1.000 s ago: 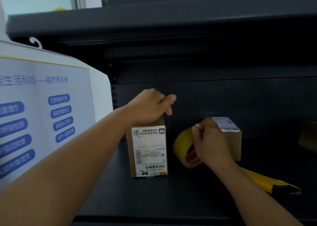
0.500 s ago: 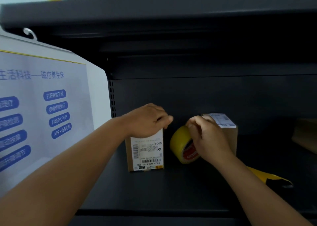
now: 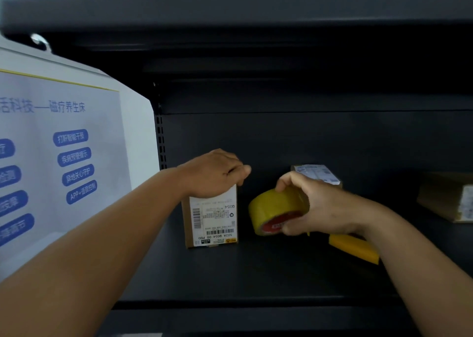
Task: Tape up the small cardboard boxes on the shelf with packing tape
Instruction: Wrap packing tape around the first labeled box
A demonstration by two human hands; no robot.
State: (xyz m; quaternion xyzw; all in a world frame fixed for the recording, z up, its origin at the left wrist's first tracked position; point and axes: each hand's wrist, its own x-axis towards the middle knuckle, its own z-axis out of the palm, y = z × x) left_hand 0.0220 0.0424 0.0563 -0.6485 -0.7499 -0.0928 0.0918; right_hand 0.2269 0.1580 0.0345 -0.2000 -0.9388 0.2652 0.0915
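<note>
Dim, shadowed shelf interior; soft, wide-angle edge distortion.

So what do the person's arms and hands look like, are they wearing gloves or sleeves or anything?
No gloves and no sleeves show: both forearms are bare from the picture's edge to the wrist. The left hand and right hand are bare too, with no watch, ring or bracelet that can be seen. No markings show on them.

Left hand (image 3: 213,174) grips upright labelled box (image 3: 212,219); right hand (image 3: 317,208) holds yellow tape roll (image 3: 273,208).
</note>
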